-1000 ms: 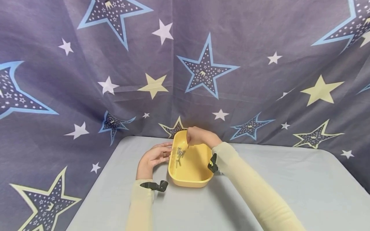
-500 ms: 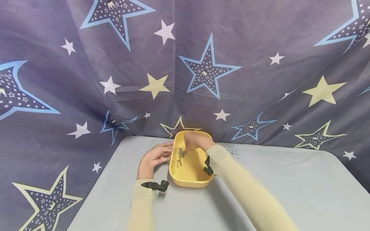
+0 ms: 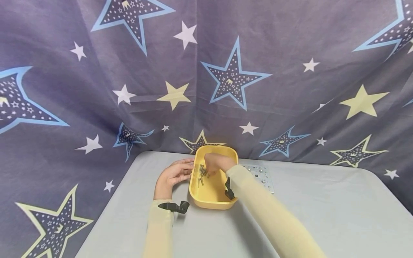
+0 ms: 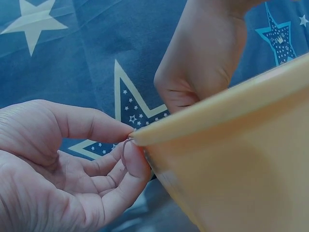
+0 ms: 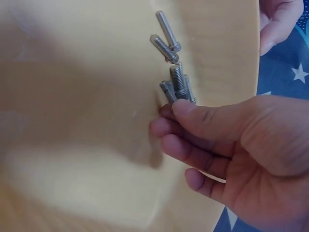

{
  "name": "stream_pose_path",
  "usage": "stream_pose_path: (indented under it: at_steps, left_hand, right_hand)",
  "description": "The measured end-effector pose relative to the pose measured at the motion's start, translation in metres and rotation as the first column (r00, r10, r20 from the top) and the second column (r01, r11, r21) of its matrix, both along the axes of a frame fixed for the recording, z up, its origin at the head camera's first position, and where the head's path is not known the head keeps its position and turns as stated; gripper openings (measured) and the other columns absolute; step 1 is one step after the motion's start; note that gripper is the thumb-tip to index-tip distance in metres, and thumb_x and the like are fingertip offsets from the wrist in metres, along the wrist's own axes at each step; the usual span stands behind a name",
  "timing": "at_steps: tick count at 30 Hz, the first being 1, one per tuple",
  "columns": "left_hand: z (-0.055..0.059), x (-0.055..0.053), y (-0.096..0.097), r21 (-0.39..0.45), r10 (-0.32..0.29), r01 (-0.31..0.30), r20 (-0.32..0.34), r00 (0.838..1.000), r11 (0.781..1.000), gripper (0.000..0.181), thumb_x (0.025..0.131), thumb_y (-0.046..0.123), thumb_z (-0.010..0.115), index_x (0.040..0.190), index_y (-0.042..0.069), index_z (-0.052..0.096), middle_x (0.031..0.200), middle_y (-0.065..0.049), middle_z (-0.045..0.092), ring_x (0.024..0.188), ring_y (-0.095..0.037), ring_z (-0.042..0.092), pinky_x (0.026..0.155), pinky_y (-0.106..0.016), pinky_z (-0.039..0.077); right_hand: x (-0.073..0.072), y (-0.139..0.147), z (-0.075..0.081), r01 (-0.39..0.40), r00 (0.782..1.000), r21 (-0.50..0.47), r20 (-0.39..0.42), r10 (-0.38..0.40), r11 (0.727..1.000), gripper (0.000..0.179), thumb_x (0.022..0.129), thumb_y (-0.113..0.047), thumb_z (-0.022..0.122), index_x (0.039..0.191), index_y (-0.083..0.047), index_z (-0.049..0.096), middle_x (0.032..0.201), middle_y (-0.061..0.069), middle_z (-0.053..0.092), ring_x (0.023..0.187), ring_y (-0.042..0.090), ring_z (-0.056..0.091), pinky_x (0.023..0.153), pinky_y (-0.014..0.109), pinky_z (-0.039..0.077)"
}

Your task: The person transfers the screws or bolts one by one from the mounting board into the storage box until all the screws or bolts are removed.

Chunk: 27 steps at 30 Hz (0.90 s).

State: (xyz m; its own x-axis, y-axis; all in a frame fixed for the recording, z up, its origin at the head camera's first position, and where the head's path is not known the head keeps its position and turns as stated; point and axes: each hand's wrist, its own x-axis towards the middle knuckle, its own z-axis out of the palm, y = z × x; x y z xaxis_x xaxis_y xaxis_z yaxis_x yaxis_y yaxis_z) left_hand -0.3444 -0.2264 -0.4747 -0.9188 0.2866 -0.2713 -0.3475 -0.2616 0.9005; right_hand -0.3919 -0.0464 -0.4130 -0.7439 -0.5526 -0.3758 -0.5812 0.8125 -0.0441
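Observation:
A yellow plastic tub (image 3: 213, 206) stands on the table with several metal bolts (image 3: 201, 171) inside near its left wall. My right hand (image 3: 217, 162) reaches into it. The right wrist view shows thumb and index finger pinched at the near ends of a small cluster of bolts (image 5: 178, 82), while two more bolts (image 5: 166, 36) lie just beyond. Curled and without a bolt, the other fingers (image 5: 193, 154) sit over the tub floor. My left hand (image 3: 174, 173) is at the tub's left side. Its thumb and finger pinch the tub's rim (image 4: 193, 116) in the left wrist view.
To the right of the tub, partly behind my right sleeve (image 3: 258, 193), lies a metal plate (image 3: 266, 179) with holes and round studs. A star-patterned cloth (image 3: 284, 89) hangs right behind the grey tabletop (image 3: 322, 208).
My right hand has come down and slightly left inside the tub, from above its far part to the bolts. More of the metal plate shows. My left hand stays at the tub.

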Motion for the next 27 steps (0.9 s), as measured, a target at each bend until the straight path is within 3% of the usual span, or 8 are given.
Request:
stream_pose_path:
  at_steps: [6, 13, 18, 23, 27]
  left_hand:
    - [-0.001, -0.001, -0.001, 0.004, 0.006, -0.006, 0.003, 1.000, 1.000, 0.058, 0.101, -0.003, 0.050, 0.154, -0.009, 0.029, 0.102, -0.005, 0.072, 0.086, -0.011, 0.069, 0.078, -0.025, 0.059]
    - [0.000, -0.001, 0.000, 0.002, 0.001, -0.001, 0.010, 1.000, 1.000, 0.059, 0.100, -0.003, 0.051, 0.155, -0.008, 0.030, 0.098, -0.003, 0.072, 0.084, -0.010, 0.068, 0.077, -0.024, 0.058]
    - [0.002, -0.001, 0.001, 0.003, -0.006, 0.006, 0.012, 1.000, 1.000, 0.059, 0.100, -0.003, 0.052, 0.155, -0.007, 0.030, 0.095, -0.001, 0.072, 0.082, -0.009, 0.067, 0.076, -0.023, 0.058]
    - [0.004, 0.000, 0.001, 0.016, -0.009, 0.009, 0.018, 1.000, 1.000, 0.059, 0.101, -0.004, 0.049, 0.155, -0.007, 0.028, 0.092, 0.001, 0.072, 0.081, -0.009, 0.068, 0.076, -0.023, 0.058]
    - [0.002, 0.000, 0.001, 0.027, -0.022, 0.022, 0.014, 1.000, 0.999, 0.059, 0.101, -0.004, 0.048, 0.156, -0.008, 0.025, 0.092, 0.001, 0.072, 0.082, -0.008, 0.068, 0.076, -0.024, 0.058]
  right_hand:
    - [-0.001, -0.002, -0.003, 0.100, 0.995, -0.023, 0.027, -0.099, 0.995, 0.033, 0.072, 0.010, 0.064, 0.060, -0.014, 0.046, 0.058, -0.001, 0.044, 0.052, 0.012, 0.038, 0.047, 0.023, 0.031]
    - [0.005, -0.006, 0.001, 0.152, 0.988, 0.001, 0.019, -0.152, 0.988, 0.032, 0.072, 0.014, 0.064, 0.059, -0.012, 0.049, 0.055, 0.000, 0.047, 0.047, 0.010, 0.037, 0.042, 0.020, 0.030]
    - [0.006, -0.008, 0.001, 0.124, 0.992, 0.036, -0.019, -0.124, 0.992, 0.030, 0.072, 0.015, 0.066, 0.065, -0.010, 0.051, 0.060, 0.002, 0.046, 0.050, 0.012, 0.038, 0.043, 0.021, 0.030]
    - [0.003, -0.015, -0.002, 0.070, 0.996, 0.121, -0.057, -0.063, 0.990, 0.026, 0.071, 0.016, 0.062, 0.072, -0.008, 0.052, 0.063, 0.004, 0.041, 0.055, 0.016, 0.034, 0.045, 0.024, 0.023]
    - [-0.001, -0.018, -0.009, 0.082, 0.995, 0.151, -0.068, -0.073, 0.985, 0.025, 0.072, 0.015, 0.061, 0.074, -0.008, 0.052, 0.065, 0.005, 0.043, 0.058, 0.018, 0.037, 0.046, 0.027, 0.023]
